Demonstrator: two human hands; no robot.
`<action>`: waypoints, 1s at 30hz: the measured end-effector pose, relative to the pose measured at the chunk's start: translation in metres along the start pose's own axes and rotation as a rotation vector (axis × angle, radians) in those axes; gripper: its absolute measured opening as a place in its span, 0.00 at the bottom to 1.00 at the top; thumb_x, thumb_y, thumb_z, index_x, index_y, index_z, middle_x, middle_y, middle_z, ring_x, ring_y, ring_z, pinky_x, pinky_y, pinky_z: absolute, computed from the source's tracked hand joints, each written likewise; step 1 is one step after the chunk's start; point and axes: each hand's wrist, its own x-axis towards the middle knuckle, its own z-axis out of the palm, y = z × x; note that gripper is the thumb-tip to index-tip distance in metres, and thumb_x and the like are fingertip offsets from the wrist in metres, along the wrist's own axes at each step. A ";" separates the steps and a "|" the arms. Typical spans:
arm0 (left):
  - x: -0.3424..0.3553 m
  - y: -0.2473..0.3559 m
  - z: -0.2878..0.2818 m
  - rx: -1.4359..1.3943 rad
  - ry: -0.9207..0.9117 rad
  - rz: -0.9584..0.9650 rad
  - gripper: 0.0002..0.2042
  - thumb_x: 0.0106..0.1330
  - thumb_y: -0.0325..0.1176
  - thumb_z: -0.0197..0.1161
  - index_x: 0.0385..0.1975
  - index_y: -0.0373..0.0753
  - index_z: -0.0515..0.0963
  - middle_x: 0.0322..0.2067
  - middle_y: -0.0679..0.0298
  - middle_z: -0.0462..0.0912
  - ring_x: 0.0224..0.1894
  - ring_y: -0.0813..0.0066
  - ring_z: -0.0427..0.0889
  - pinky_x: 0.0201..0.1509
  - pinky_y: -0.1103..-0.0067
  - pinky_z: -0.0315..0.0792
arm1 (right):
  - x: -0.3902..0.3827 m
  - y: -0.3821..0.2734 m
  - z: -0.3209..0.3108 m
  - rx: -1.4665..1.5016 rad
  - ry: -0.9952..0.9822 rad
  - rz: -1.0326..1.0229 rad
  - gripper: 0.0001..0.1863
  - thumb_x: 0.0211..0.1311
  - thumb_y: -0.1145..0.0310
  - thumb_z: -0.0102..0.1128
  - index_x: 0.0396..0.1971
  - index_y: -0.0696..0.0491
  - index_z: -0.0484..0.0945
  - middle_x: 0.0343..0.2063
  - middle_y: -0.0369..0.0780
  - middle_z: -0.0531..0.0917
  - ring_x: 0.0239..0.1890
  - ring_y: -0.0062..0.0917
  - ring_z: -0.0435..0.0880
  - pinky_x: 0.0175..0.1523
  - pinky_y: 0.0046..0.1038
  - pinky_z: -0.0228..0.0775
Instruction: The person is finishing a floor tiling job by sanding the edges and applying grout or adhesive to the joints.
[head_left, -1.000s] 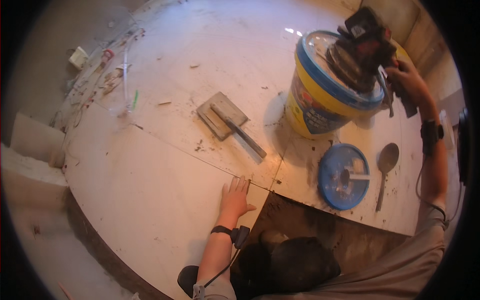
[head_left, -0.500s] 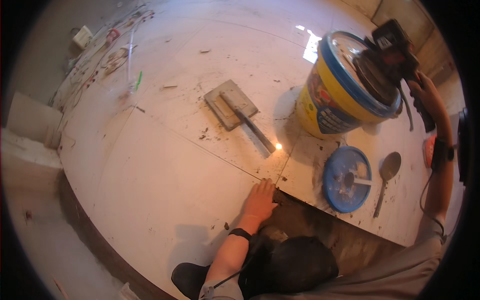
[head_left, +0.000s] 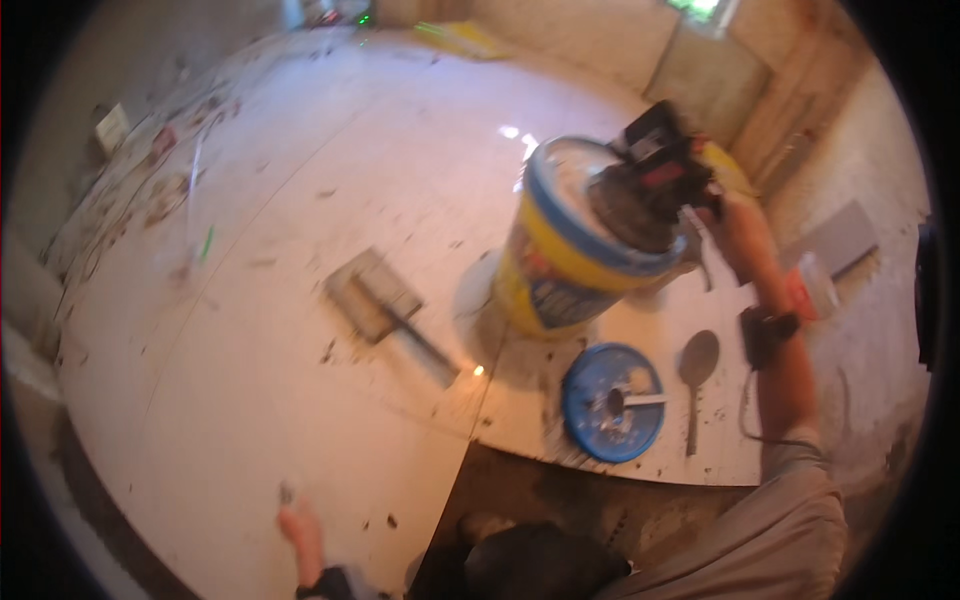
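Note:
My right hand (head_left: 735, 232) grips a black-and-red power tool (head_left: 668, 176) with a round dark base, at the top of a yellow-and-blue bucket (head_left: 545, 275). My left hand (head_left: 302, 530), blurred at the lower left over white floor tiles (head_left: 200, 420), has its fingers closed around a small greyish object I cannot make out. A square flat trowel (head_left: 365, 300) with a handle lies left of the bucket. Below the bucket are a blue lid (head_left: 590, 425) with pale bits on it and a long-handled round grey tool (head_left: 699, 355).
Cords and debris (head_left: 200, 140) line the left wall. An untiled dark patch (head_left: 680, 515) is before me. A red-and-white tub (head_left: 812, 290) and a grey board (head_left: 845, 230) are at the right. Yellow material (head_left: 460, 40) lies at the back, near a panel (head_left: 705, 80).
The view has swung, showing more of the back wall. My left hand has left its flat place at the tile corner and moved left, closing its fingers. My right hand still grips the tool.

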 end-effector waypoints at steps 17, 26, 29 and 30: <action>-0.156 -0.057 0.012 0.426 0.426 -0.019 0.33 0.60 0.45 0.67 0.59 0.28 0.69 0.60 0.45 0.71 0.61 0.44 0.69 0.65 0.57 0.63 | -0.115 -0.352 0.307 0.544 -0.681 -0.292 0.27 0.65 0.47 0.57 0.43 0.61 0.77 0.35 0.55 0.84 0.40 0.51 0.84 0.45 0.47 0.74; -0.262 -0.183 -0.070 0.205 0.461 -0.756 0.45 0.52 0.45 0.72 0.68 0.29 0.58 0.66 0.43 0.62 0.67 0.45 0.64 0.68 0.60 0.64 | -0.080 -0.352 0.382 0.970 -0.801 -0.059 0.23 0.69 0.46 0.53 0.30 0.53 0.72 0.15 0.33 0.68 0.13 0.23 0.68 0.17 0.29 0.61; -0.283 -0.203 -0.068 0.225 0.327 -0.498 0.48 0.52 0.49 0.71 0.69 0.30 0.56 0.69 0.43 0.57 0.71 0.46 0.59 0.71 0.60 0.59 | -0.180 -0.403 0.249 1.142 -0.938 -0.109 0.27 0.73 0.44 0.46 0.37 0.58 0.75 0.16 0.31 0.68 0.17 0.16 0.67 0.19 0.25 0.62; -0.269 -0.199 -0.052 0.435 0.261 -0.385 0.47 0.55 0.51 0.68 0.70 0.31 0.55 0.71 0.44 0.54 0.72 0.46 0.55 0.73 0.59 0.54 | -0.200 -0.404 0.235 1.223 -0.897 -0.143 0.25 0.73 0.46 0.46 0.35 0.57 0.75 0.15 0.31 0.69 0.16 0.16 0.67 0.18 0.23 0.61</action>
